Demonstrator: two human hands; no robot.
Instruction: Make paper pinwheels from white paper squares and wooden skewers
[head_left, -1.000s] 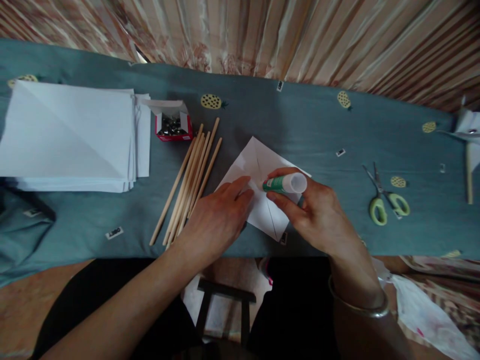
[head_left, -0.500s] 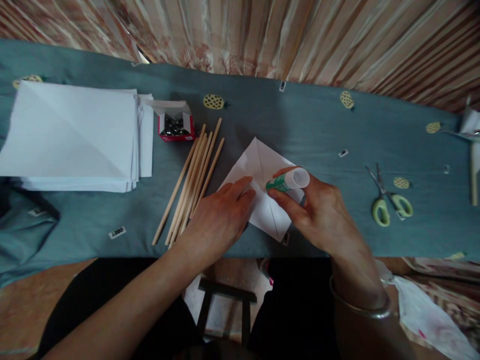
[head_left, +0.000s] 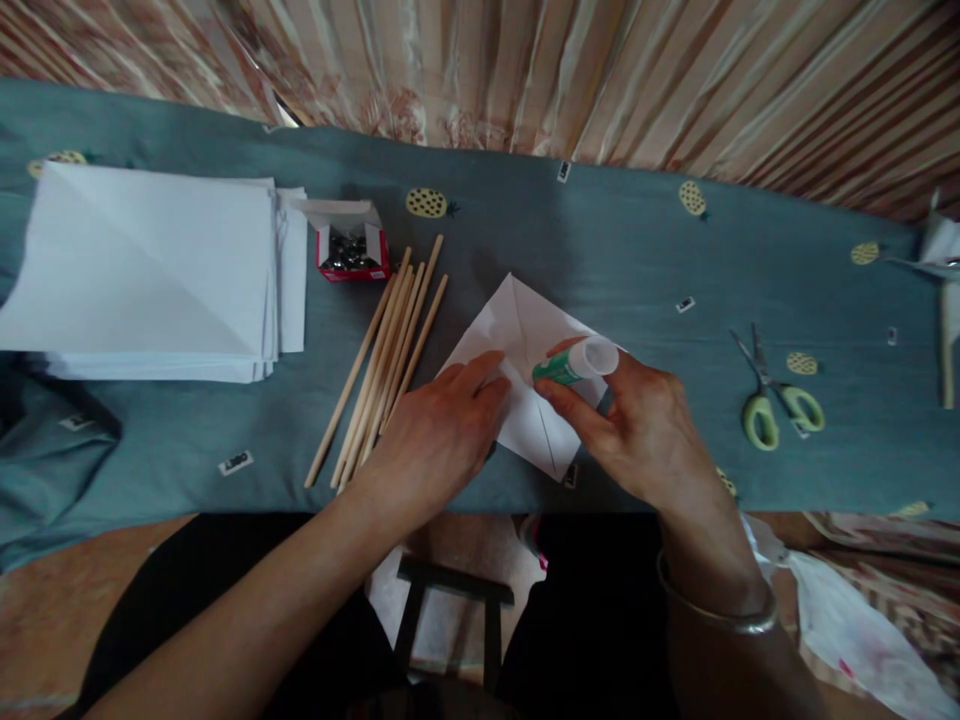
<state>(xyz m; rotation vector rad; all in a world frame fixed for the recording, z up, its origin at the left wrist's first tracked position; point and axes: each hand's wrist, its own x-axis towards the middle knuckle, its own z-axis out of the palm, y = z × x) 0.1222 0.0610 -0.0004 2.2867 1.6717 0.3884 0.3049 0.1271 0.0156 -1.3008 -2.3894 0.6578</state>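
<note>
A creased square of white paper (head_left: 541,432) lies on the cloth, turned corner toward me, with its fold lines crossing near the middle. My left hand (head_left: 442,425) is on the paper's left side, thumb and forefinger closed together on a small raised flap. In my right hand (head_left: 637,420) is a glue stick (head_left: 566,365) with a green label and a white end. It tilts with its lower end close to the paper's centre; my fingers hide whether that end touches. Just left of the paper lie several thin wooden sticks (head_left: 390,350).
A stack of white paper (head_left: 150,270) is at the left. An open red box (head_left: 351,255) of small shiny metal pieces stands behind the sticks. Green-handled scissors (head_left: 769,395) lie open on the right. A pleated curtain (head_left: 480,70) hangs along the far edge of the cloth-covered table (head_left: 622,240).
Almost nothing differs. My right hand and the glue stick have shifted very slightly over the paper; my left hand stays where it was.
</note>
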